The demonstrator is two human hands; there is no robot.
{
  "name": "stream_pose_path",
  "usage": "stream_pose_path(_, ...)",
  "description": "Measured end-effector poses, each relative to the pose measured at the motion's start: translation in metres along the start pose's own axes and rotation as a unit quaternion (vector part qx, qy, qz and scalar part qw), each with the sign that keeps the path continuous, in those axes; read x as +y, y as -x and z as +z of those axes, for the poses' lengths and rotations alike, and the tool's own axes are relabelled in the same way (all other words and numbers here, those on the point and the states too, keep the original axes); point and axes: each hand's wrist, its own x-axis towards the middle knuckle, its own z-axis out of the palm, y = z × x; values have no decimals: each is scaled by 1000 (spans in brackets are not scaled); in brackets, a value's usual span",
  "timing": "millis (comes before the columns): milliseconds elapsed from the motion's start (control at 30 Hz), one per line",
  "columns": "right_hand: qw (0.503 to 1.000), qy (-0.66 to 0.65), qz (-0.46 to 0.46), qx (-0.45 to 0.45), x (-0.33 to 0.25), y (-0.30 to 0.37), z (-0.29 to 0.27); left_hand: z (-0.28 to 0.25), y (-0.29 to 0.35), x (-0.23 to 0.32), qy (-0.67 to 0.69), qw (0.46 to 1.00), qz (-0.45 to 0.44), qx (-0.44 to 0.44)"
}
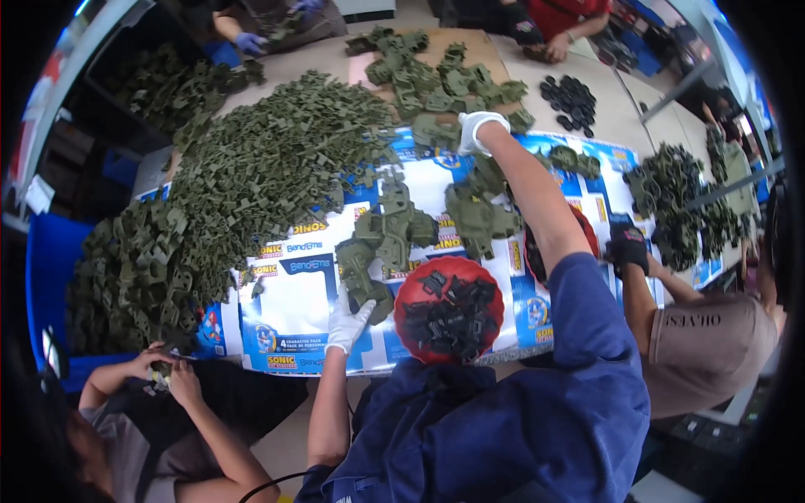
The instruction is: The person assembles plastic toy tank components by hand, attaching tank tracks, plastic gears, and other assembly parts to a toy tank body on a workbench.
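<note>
Visibly lettered sheet (293, 300); left hand (345, 325) touches part (380, 303)

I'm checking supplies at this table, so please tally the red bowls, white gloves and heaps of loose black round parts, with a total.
Red bowls: 2, one partly hidden
White gloves: 2
Heap of black round parts: 1
Total: 5

R arm (532, 184) hides pt. of 2nd red bowl (589, 233); red-shirted co-worker (566, 15) cut off.
</note>
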Motion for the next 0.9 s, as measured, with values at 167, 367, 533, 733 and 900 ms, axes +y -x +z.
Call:
stream_pose_path(167,982,-89,123,115,-52,-82,14,-5,33,-1,-47,997,-46,48)
stream_pose_path(367,989,-25,140,28,-73,-119,60,0,78,-4,65,989,-99,86)
stream_pose_path(533,982,-8,103,156,-46,-93,86,2,100,-20,87,987,-90,103)
stream_pose_path(733,929,-120,-141,320,-47,39,11,-21,89,16,308,933,-100,157)
stream_pose_path(900,880,-81,-433,179,-90,224,8,-32,36,63,600,781,-27,-173)
